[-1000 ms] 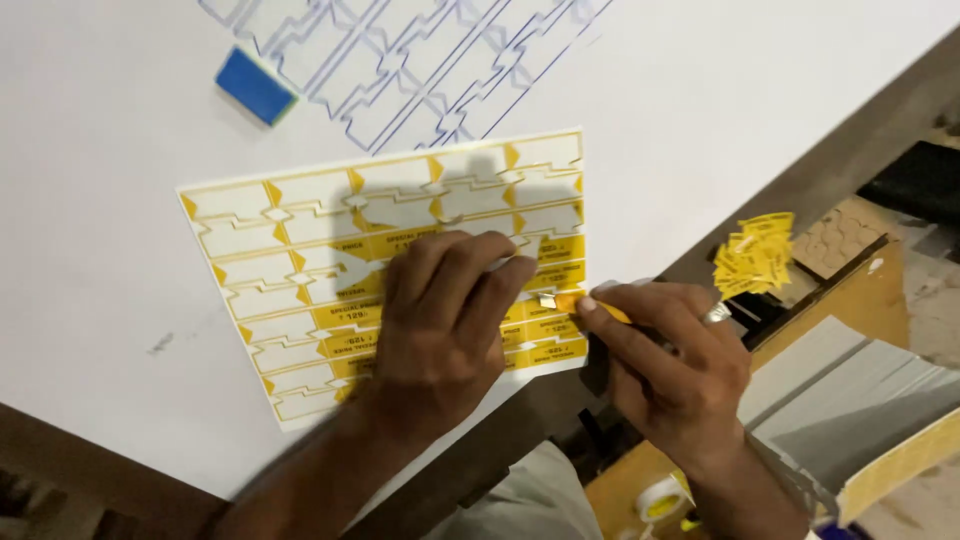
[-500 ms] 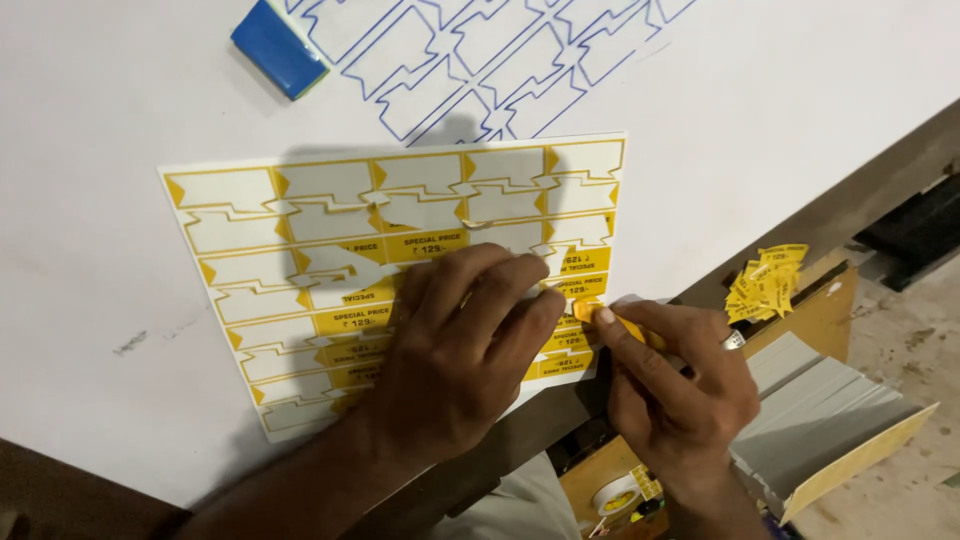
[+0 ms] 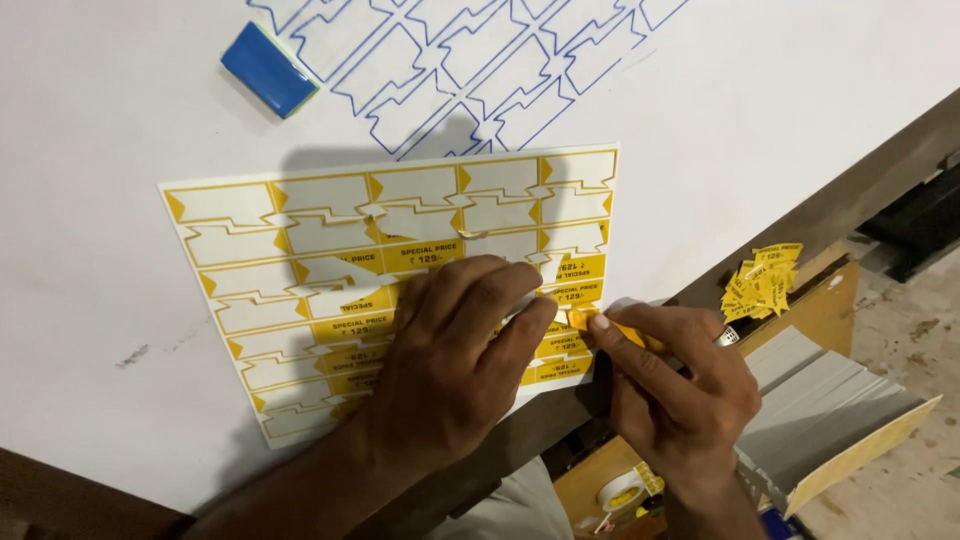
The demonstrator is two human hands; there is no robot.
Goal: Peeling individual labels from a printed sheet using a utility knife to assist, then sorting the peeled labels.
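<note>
A yellow sticker sheet with zigzag-cut labels lies on the white table; many of its labels are peeled off, leaving white backing. My left hand lies flat on the sheet's lower right part, fingers spread, holding it down. My right hand is at the sheet's right edge, thumb and forefinger pinched on a small yellow label lifted from the sheet. A thin tool shows under the right hand's fingers; what it is I cannot tell.
A blue block lies at the table's far side beside a sheet with blue outlines. A pile of peeled yellow labels rests on a cardboard box right of the table's edge. Grey stacked sheets and a tape roll lie below.
The view has shifted so the sheet sits a little lower and left. My right hand has pulled the yellow label slightly up from the sheet. The left hand stays pressed down.
</note>
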